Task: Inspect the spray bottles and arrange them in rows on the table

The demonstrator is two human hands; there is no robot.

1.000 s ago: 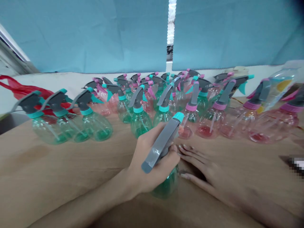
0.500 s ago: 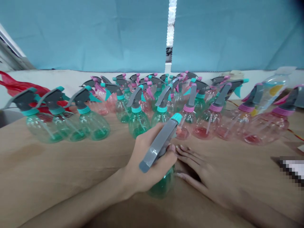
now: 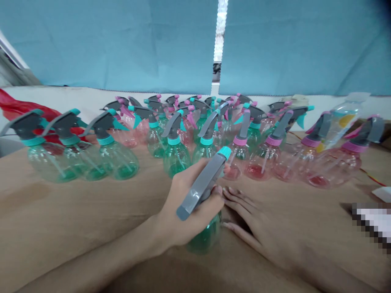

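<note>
A green spray bottle (image 3: 204, 238) with a grey trigger head and teal nozzle stands upright near the front of the wooden table (image 3: 91, 215). My left hand (image 3: 186, 203) is closed around its neck just below the head, hiding the collar and trigger. Flat on the table to its right lies my right hand (image 3: 256, 219), fingers stretched out and holding nothing; its fingertips come close to the bottle, and I cannot tell whether they touch. Just behind my left hand are another green bottle (image 3: 175, 158) and a pink bottle (image 3: 262, 160).
Three green bottles (image 3: 119, 160) line up at the left, pink ones (image 3: 331, 165) at the right, with several mixed rows behind. A clear bottle (image 3: 345, 118) stands back right. Red cloth (image 3: 27, 108) lies far left; a pixelated flat object (image 3: 374, 221) is at the right edge.
The whole view has shifted slightly, with the bottles on the right now a little further left. My left hand keeps its hold on the green spray bottle; my right hand stays flat.
</note>
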